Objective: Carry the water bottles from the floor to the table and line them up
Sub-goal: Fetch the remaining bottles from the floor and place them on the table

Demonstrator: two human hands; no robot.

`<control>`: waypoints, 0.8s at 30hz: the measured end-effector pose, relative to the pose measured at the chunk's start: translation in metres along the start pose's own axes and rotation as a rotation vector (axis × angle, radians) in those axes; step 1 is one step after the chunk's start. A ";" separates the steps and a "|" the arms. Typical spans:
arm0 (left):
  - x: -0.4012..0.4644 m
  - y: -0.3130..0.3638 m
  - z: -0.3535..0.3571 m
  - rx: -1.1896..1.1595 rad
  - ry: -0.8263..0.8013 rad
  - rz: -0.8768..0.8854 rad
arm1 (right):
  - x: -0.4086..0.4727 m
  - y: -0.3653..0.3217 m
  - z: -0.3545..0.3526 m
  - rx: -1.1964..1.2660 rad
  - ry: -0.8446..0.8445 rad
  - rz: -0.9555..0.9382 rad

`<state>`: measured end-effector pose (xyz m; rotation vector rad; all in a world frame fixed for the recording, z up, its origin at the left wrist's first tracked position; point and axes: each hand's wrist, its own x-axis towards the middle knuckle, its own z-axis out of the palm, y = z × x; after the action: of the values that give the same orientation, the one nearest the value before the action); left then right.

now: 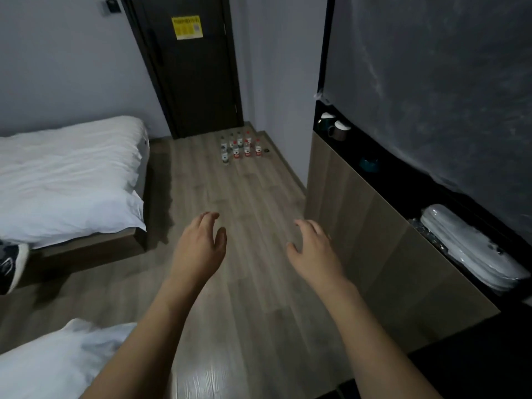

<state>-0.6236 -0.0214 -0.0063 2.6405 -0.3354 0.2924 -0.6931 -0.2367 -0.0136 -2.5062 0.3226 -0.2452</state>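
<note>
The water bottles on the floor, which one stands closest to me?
The bottle at the front left corner of the cluster, nearest the bed; it stands slightly ahead of the others, with a dark rather than red label.

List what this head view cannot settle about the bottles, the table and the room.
- Water bottles: too small and far to count or read.
- Table: no table can be identified.
- Shoe: cut by left edge.
- Yellow notice on door: print blurred.
- Wrapped bundle in the cabinet recess: contents unclear.

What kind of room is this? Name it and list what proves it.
Probably a hotel room. Two beds with white bedding, one on the left and another nearer, a dark door bearing a yellow notice, and cups in a wall niche.
</note>
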 end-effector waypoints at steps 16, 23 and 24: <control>0.204 -0.095 0.009 -0.029 -0.004 0.086 | 0.188 -0.085 0.066 -0.063 0.022 0.011; 0.285 -0.131 0.009 -0.035 0.006 0.110 | 0.266 -0.119 0.090 -0.088 0.004 0.000; 0.296 -0.134 0.012 -0.035 0.003 0.111 | 0.277 -0.120 0.092 -0.092 -0.002 0.002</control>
<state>-0.3035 0.0345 0.0048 2.5915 -0.4831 0.3233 -0.3858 -0.1705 0.0100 -2.5960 0.3428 -0.2319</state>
